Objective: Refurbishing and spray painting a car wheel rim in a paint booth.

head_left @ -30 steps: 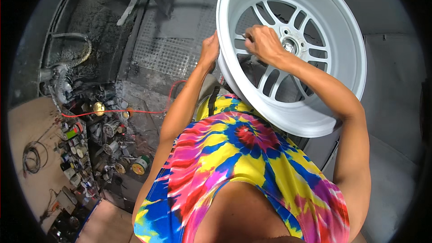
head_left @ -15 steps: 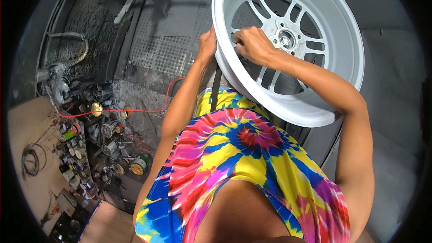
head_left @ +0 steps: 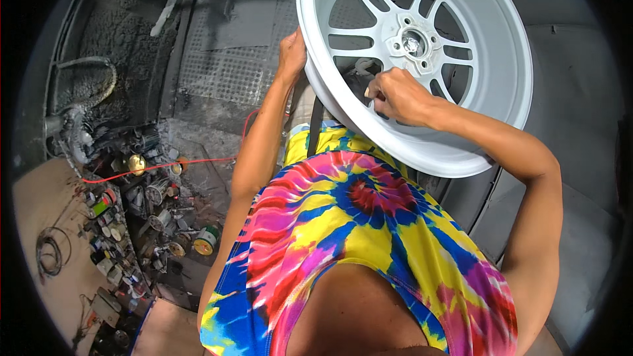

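A large white multi-spoke car wheel (head_left: 501, 59) is held up in front of me, its open barrel facing me. My left hand (head_left: 292, 49) grips the wheel's outer rim on the left side. My right hand (head_left: 395, 95) reaches inside the barrel and is closed around a lower spoke near the hub (head_left: 412, 43). My tie-dye shirt fills the lower middle of the view.
A dusty grey spray booth wall with a perforated panel (head_left: 224, 72) stands behind the wheel. At lower left a cluttered bench (head_left: 132, 224) holds several small tins, reels and parts, with a red cable (head_left: 165, 165) running across. A coiled wire (head_left: 49, 254) lies on the brown board.
The wheel has shifted a little to the right and up. My right hand has moved lower inside the barrel, from near the hub to a lower spoke.
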Demonstrator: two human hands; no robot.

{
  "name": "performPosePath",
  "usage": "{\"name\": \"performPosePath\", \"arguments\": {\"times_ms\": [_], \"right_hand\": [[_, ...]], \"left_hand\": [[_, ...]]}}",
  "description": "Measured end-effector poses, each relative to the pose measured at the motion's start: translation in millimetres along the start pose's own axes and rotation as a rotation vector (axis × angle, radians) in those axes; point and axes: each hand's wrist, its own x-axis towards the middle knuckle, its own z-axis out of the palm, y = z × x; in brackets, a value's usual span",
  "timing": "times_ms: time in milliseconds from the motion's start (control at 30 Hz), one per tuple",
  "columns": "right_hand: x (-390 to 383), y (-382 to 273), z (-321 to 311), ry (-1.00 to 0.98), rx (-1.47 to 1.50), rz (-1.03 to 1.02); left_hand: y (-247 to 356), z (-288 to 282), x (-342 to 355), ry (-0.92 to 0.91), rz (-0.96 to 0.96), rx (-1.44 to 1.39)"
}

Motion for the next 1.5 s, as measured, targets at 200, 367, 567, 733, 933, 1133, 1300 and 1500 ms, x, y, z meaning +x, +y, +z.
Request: {"name": "performPosePath", "arguments": {"times_ms": [200, 367, 567, 733, 933, 1133, 1300, 1500], "right_hand": [[-17, 7, -41, -0.292, 0.504, 0.16], [-33, 32, -18, -0.047, -0.276, 0.123], [-29, 17, -28, -0.481, 0.382, 0.069], [12, 19, -46, 0.26, 0.086, -0.172], [74, 43, -14, 0.318, -0.206, -0.531], [19, 53, -59, -0.048, -0.125, -0.317], [-72, 92, -38, -0.127, -0.182, -0.072], [-93, 61, -34, -0.468, 0.022, 0.22]], "left_hand": [[-5, 4, -2, 0.028, -0.023, -0.011], [-13, -3, 7, -0.002, -0.017, 0.012], [-1, 1, 8, 0.013, -0.034, 0.153], [-15, -4, 20, -0.014, -0.036, -0.019], [-25, -12, 29, -0.122, -0.064, -0.022], [-31, -14, 30, -0.104, 0.021, -0.056], [-51, -23, 43, -0.136, 0.09, 0.184], [-48, -12, 40, -0.114, -0.018, 0.085]]}}
